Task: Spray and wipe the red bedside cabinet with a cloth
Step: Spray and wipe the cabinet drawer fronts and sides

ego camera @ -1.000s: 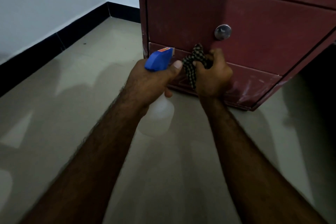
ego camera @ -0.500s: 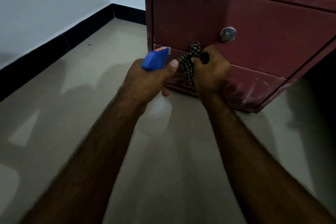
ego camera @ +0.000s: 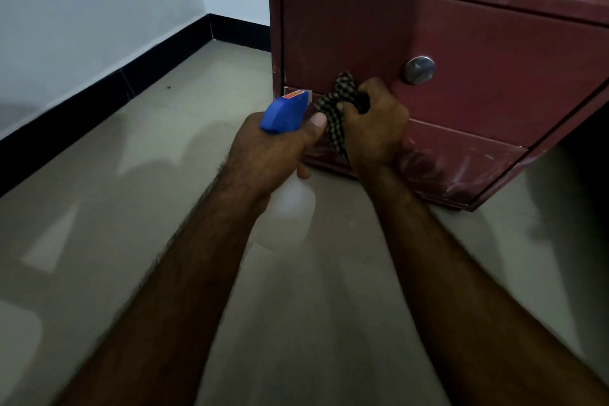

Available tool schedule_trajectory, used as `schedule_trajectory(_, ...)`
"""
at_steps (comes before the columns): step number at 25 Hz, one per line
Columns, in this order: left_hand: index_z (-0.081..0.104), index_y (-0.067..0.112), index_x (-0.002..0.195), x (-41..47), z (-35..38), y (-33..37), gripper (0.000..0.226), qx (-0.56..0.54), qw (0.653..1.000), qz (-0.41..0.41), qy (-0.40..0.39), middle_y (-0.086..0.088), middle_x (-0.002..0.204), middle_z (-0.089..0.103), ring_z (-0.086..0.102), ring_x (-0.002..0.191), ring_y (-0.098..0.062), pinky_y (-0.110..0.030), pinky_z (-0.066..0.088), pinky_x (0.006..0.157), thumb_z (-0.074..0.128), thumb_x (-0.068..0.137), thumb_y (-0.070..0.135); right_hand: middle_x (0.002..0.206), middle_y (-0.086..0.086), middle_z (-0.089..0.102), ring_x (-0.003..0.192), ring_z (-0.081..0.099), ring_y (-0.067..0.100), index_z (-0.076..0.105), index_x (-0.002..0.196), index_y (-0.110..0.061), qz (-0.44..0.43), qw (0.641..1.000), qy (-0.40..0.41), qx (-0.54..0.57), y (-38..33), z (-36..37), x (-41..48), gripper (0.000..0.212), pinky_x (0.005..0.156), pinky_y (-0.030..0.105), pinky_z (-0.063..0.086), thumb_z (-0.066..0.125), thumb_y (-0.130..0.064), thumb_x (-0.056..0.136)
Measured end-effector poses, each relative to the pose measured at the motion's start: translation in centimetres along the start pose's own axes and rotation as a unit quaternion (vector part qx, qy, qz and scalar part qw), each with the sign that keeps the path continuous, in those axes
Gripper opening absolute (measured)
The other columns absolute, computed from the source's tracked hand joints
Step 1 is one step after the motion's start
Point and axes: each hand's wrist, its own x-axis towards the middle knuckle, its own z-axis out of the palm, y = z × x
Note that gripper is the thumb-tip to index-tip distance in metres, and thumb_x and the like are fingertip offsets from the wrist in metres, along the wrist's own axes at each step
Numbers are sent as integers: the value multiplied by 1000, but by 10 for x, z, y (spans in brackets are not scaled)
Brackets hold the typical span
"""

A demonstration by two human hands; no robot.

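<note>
The red bedside cabinet [ego camera: 478, 43] fills the upper right, with a round metal knob [ego camera: 419, 70] on its large drawer front and a scuffed lower panel beneath. My left hand [ego camera: 270, 148] grips a spray bottle [ego camera: 285, 110] with a blue head and a pale translucent body, its nozzle close to the cabinet's lower left corner. My right hand [ego camera: 375, 128] grips a bunched checked cloth [ego camera: 337, 105] against the seam between the drawer front and the lower panel, left of the knob.
Pale glossy floor tiles [ego camera: 131, 208] spread to the left and below. A white wall with a black skirting board [ego camera: 99, 92] runs along the left and behind the cabinet. A dark gap lies to the cabinet's right.
My right hand has carried the cloth leftward along the cabinet front, away from the knob. The spray bottle stays held in about the same place.
</note>
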Motion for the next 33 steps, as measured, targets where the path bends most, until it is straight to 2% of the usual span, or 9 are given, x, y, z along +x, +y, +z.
schedule_trajectory(5, 50, 47, 89, 1, 1, 2, 22, 9, 1000, -9, -1, 8, 93, 69, 72, 59, -11, -26, 45, 65, 71, 87, 55, 80, -9, 66, 73, 59, 8, 66, 93, -12, -21, 998, 27, 49, -24, 5, 21, 24, 60, 6, 33, 81, -19, 77)
schedule_trajectory(12, 51, 45, 91, -1, -1, 4, 22, 16, 1000, -9, -2, 4, 95, 69, 72, 59, -10, -28, 47, 64, 70, 88, 54, 81, -5, 66, 74, 59, 11, 67, 95, -9, -6, 998, 38, 44, -21, -3, 14, 26, 65, 19, 39, 82, -21, 77)
schedule_trajectory(15, 55, 42, 104, 0, -2, 5, 25, 10, 1000, -8, -10, 6, 98, 68, 73, 61, -12, -32, 52, 69, 70, 88, 54, 72, -16, 56, 69, 53, 3, 66, 87, -10, -20, 991, 117, 68, -29, -14, 29, 26, 63, 5, 35, 85, -21, 72)
schedule_trajectory(17, 57, 38, 115, 0, -2, 5, 33, 8, 1000, -8, -14, 8, 100, 66, 73, 62, -11, -31, 53, 70, 70, 89, 53, 73, -14, 57, 67, 51, 4, 66, 85, -8, -24, 987, 145, 60, -31, -19, 32, 26, 63, 2, 30, 86, -21, 72)
schedule_trajectory(20, 53, 39, 107, -1, -1, 6, 28, 16, 1000, -13, -5, 7, 98, 67, 71, 60, -6, -30, 50, 69, 71, 89, 52, 74, -10, 58, 68, 48, 4, 68, 86, -7, 16, 993, 101, 61, -30, -18, 21, 23, 58, -2, 27, 85, -18, 76)
schedule_trajectory(22, 53, 38, 111, -2, 0, 7, 32, 16, 1000, -18, -6, 5, 99, 68, 72, 60, -10, -29, 49, 67, 70, 88, 53, 77, -7, 62, 68, 51, 6, 68, 89, -8, 36, 994, 89, 60, -31, -21, 19, 24, 58, 3, 29, 85, -21, 76)
schedule_trajectory(25, 56, 30, 130, -3, -2, 9, 50, 19, 1000, -20, -10, 3, 102, 68, 73, 62, -12, -29, 50, 69, 70, 88, 54, 75, -7, 63, 68, 56, 9, 68, 86, -7, 3, 986, 153, 61, -38, -36, 36, 28, 64, 19, 40, 85, -25, 74)
schedule_trajectory(27, 55, 28, 133, -2, -3, 10, 54, 24, 1000, -16, -8, 2, 104, 67, 72, 62, -11, -28, 50, 68, 69, 88, 55, 75, -6, 65, 67, 58, 10, 67, 85, -6, -5, 979, 188, 76, -40, -45, 48, 29, 66, 27, 49, 84, -26, 73)
schedule_trajectory(33, 54, 35, 113, 0, -9, 18, 36, 11, 1000, -5, 2, 0, 101, 71, 72, 61, -12, -27, 48, 70, 70, 87, 54, 78, 1, 65, 73, 58, 17, 66, 89, -5, 15, 994, 106, 27, -34, -38, 28, 26, 71, 29, 43, 83, -22, 78)
